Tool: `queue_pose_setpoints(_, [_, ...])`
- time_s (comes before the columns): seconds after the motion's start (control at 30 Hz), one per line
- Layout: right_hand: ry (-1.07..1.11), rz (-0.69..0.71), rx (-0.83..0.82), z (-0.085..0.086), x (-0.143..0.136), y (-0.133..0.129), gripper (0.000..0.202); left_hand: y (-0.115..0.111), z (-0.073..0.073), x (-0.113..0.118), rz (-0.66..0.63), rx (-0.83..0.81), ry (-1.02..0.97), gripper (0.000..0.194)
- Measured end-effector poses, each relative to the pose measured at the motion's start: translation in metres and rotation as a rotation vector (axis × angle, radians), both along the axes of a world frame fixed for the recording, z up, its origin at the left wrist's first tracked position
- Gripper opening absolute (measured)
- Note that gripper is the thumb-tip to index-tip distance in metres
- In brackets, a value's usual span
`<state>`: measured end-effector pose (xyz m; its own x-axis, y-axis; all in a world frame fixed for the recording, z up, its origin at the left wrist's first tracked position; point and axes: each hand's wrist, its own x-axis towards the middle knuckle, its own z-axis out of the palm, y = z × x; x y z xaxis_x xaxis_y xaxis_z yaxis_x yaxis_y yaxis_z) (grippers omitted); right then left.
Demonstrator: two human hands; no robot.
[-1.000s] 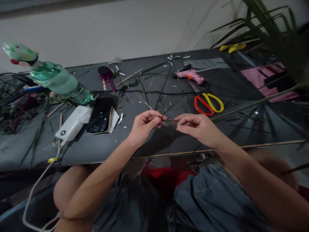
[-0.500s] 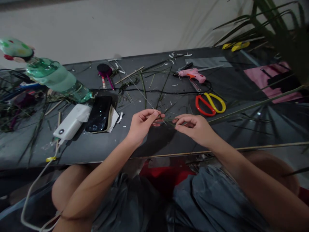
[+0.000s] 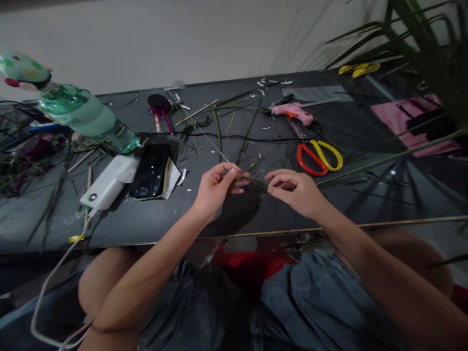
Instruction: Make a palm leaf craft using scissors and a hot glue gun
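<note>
My left hand (image 3: pixel 215 189) is closed in a pinch around the end of a long thin green stem (image 3: pixel 354 169), above the table. A fine pale thread (image 3: pixel 210 140) stretches from the upper left down to these fingertips. My right hand (image 3: pixel 298 194) is closed too, thumb and fingertips together, a short way to the right. A faint stretch of thread runs from the left fingertips to it. The stem passes at the right hand's fingers and continues to the right edge; whether they also grip it is hard to tell.
Beyond my hands lie red-and-yellow-handled scissors (image 3: pixel 312 158) and a pink glue gun (image 3: pixel 294 113). To the left are a phone (image 3: pixel 150 170), a white power bank (image 3: pixel 107 183) with a cable, and a green bottle (image 3: pixel 87 117). Cut stems and paper scraps litter the dark table (image 3: pixel 164 229).
My right hand has shifted slightly to the right, widening the gap between the hands. The left hand keeps its pinch in nearly the same place.
</note>
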<state>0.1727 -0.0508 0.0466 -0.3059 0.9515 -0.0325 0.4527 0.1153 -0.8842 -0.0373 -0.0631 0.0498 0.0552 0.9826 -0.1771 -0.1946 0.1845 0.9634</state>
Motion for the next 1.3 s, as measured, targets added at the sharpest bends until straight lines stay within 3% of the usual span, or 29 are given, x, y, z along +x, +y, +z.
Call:
queue_pose_setpoints(0.1, [-0.022,-0.035,0.016,-0.001,0.002,0.003,0.013,-0.003,0.002,0.002,-0.018,0.056,-0.017,0.026])
queue_pose_setpoints(0.2, [0.054,-0.168,0.221,0.006,0.0,0.001,0.014,-0.006,0.006,0.005,-0.056,0.105,0.009,0.027])
queue_pose_setpoints(0.3, [0.091,-0.093,0.316,0.015,-0.006,-0.007,0.02,-0.008,0.008,0.008,-0.093,0.129,0.03,0.031])
queue_pose_setpoints(0.4, [0.078,0.034,0.116,0.017,-0.01,-0.015,0.031,-0.007,0.006,0.008,-0.073,0.159,0.019,0.032])
queue_pose_setpoints(0.6, [0.144,-0.014,-0.441,0.008,-0.007,-0.018,0.052,0.002,-0.003,0.001,0.087,0.133,0.046,0.029])
queue_pose_setpoints(0.67, [0.105,0.006,-0.571,0.003,-0.011,-0.021,0.051,0.004,-0.004,0.0,0.131,0.135,0.095,0.031])
queue_pose_setpoints(0.8, [0.129,0.107,-0.363,-0.001,-0.024,-0.033,0.039,0.003,-0.005,0.001,0.164,0.147,0.217,0.033])
queue_pose_setpoints(0.9, [0.14,0.146,-0.29,0.008,-0.021,-0.029,0.034,0.002,-0.005,0.003,0.128,0.147,0.272,0.033])
queue_pose_setpoints(0.97, [0.028,0.002,-0.123,0.017,-0.002,-0.013,0.027,0.001,-0.004,0.001,0.063,0.147,0.266,0.03])
queue_pose_setpoints(1.07, [-0.331,-0.452,0.309,0.027,0.047,0.027,0.021,0.002,0.0,-0.009,-0.037,0.125,0.265,0.026])
queue_pose_setpoints(1.1, [-0.468,-0.54,0.32,0.027,0.063,0.042,0.023,0.002,0.002,-0.015,-0.068,0.117,0.285,0.024])
queue_pose_setpoints(1.2, [-0.836,-0.378,0.125,0.017,0.092,0.077,0.027,0.0,0.006,-0.037,-0.183,0.096,0.402,0.019])
queue_pose_setpoints(1.23, [-0.88,-0.333,0.096,0.011,0.095,0.085,0.026,-0.001,0.006,-0.045,-0.22,0.086,0.447,0.017])
queue_pose_setpoints(1.3, [-0.769,-0.317,0.119,-0.001,0.094,0.096,0.028,-0.003,0.005,-0.062,-0.269,0.061,0.516,0.018])
